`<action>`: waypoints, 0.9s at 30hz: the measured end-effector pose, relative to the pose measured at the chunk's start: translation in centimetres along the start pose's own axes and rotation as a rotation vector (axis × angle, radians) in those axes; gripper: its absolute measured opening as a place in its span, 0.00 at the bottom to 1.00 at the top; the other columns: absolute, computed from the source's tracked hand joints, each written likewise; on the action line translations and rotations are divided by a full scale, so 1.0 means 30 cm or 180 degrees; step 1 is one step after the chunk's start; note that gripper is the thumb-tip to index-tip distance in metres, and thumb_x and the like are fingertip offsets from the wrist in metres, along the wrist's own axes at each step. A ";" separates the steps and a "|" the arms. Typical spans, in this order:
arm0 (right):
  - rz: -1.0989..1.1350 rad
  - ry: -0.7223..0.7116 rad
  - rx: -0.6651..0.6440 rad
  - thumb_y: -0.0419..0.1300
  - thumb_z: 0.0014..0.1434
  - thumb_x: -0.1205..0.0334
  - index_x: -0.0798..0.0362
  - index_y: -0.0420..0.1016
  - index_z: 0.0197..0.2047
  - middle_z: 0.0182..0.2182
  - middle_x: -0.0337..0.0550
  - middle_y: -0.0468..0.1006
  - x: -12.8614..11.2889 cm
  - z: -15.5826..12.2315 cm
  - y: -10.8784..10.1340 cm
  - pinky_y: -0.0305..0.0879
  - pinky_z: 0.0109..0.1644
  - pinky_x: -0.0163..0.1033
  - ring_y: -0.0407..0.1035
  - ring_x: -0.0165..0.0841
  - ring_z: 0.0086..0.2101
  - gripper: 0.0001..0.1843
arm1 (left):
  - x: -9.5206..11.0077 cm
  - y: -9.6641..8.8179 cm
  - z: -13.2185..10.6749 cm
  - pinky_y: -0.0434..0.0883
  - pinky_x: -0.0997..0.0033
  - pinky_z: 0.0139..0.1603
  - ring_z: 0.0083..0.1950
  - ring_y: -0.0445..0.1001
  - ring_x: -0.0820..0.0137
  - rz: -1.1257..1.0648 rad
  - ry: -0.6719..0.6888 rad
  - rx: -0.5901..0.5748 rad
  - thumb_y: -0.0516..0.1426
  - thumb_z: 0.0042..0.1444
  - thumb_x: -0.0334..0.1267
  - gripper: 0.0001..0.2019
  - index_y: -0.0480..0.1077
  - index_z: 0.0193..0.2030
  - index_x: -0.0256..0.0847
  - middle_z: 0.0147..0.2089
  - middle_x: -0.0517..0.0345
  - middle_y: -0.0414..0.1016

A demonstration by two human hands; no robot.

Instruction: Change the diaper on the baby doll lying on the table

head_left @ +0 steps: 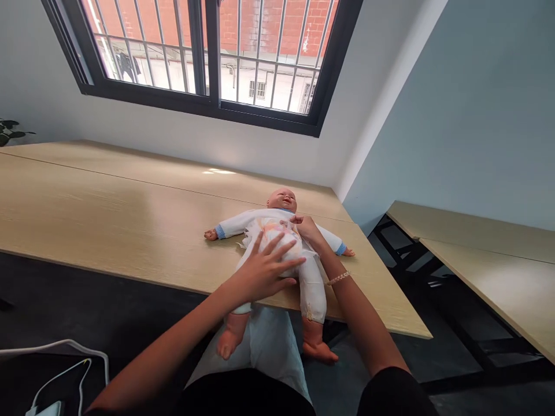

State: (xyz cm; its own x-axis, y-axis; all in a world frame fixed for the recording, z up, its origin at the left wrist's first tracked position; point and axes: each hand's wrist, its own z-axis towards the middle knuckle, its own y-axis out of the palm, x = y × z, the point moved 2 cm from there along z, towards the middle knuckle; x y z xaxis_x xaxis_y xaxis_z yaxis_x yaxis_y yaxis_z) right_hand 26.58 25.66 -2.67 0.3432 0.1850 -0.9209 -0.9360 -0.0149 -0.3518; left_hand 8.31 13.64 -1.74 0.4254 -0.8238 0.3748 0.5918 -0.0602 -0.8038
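Note:
A baby doll [281,199] lies on its back on the wooden table [108,202], its legs hanging over the near edge. It wears a white outfit with blue cuffs. Around its hips and belly is a white diaper [277,231] with a faint orange and pink print. My left hand [269,267] rests open on the front of the diaper, fingers spread. Beside the doll's waist on the right, my right hand [306,226] is closed, thumb and fingers pinched at the diaper's upper edge. Part of that edge is hidden behind the fingers.
A barred window [212,58] is in the wall behind the table. Another wooden table [489,271] stands to the right, across a gap. White cables [69,342] and a white device [50,409] are at the lower left. Plant leaves [11,132] show at the far left.

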 end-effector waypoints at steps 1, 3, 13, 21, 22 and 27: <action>-0.0023 -0.0003 0.0112 0.68 0.41 0.40 0.56 0.68 0.26 0.24 0.40 0.70 0.004 0.008 0.003 0.59 0.29 0.34 0.62 0.29 0.25 0.27 | -0.015 0.010 0.042 0.28 0.37 0.73 0.74 0.53 0.46 -0.0148 0.0197 -0.0169 0.61 0.60 0.41 0.21 0.71 0.60 0.59 0.69 0.58 0.64; -0.0107 -0.0023 0.0361 0.67 0.44 0.37 0.56 0.69 0.27 0.24 0.41 0.71 0.009 0.020 -0.009 0.60 0.29 0.34 0.63 0.30 0.25 0.28 | -0.050 0.030 0.118 0.29 0.39 0.73 0.72 0.58 0.49 -0.0287 0.0429 -0.0439 0.61 0.61 0.38 0.21 0.71 0.61 0.56 0.67 0.57 0.68; -0.0726 0.0082 0.1041 0.63 0.51 0.40 0.56 0.74 0.32 0.29 0.48 0.77 0.060 -0.252 -0.244 0.65 0.35 0.39 0.70 0.37 0.30 0.25 | -0.193 0.050 0.306 0.37 0.42 0.72 0.74 0.54 0.55 0.0000 0.0085 -0.1223 0.54 0.65 0.51 0.17 0.72 0.58 0.57 0.68 0.59 0.67; -0.1258 0.0204 0.0640 0.59 0.56 0.56 0.56 0.78 0.38 0.36 0.49 0.82 0.074 -0.456 -0.119 0.67 0.41 0.43 0.75 0.42 0.36 0.13 | -0.204 0.053 0.299 0.39 0.40 0.72 0.73 0.54 0.53 -0.0032 0.0065 -0.1120 0.51 0.67 0.51 0.20 0.70 0.62 0.53 0.68 0.58 0.67; -0.1247 0.0163 0.0599 0.57 0.57 0.57 0.56 0.78 0.39 0.37 0.48 0.82 0.072 -0.463 -0.105 0.67 0.42 0.43 0.75 0.43 0.37 0.13 | -0.203 0.050 0.295 0.39 0.41 0.72 0.74 0.53 0.54 0.0024 0.0069 -0.1181 0.50 0.67 0.53 0.21 0.69 0.63 0.54 0.69 0.59 0.66; -0.0885 -0.0213 -0.0298 0.51 0.59 0.62 0.54 0.78 0.47 0.45 0.46 0.81 0.069 -0.508 -0.070 0.67 0.49 0.45 0.73 0.45 0.45 0.18 | -0.199 0.041 0.293 0.38 0.41 0.73 0.75 0.50 0.57 0.0225 0.0052 -0.1370 0.45 0.68 0.57 0.24 0.66 0.65 0.54 0.71 0.61 0.62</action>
State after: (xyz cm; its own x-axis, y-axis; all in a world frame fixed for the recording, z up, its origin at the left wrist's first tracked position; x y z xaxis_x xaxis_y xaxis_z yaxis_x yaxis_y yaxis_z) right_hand 30.46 11.12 -6.40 0.5763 0.2591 -0.7751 -0.7945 -0.0447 -0.6057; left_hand 12.51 23.43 -0.89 0.4416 -0.8429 0.3074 0.2209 -0.2299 -0.9478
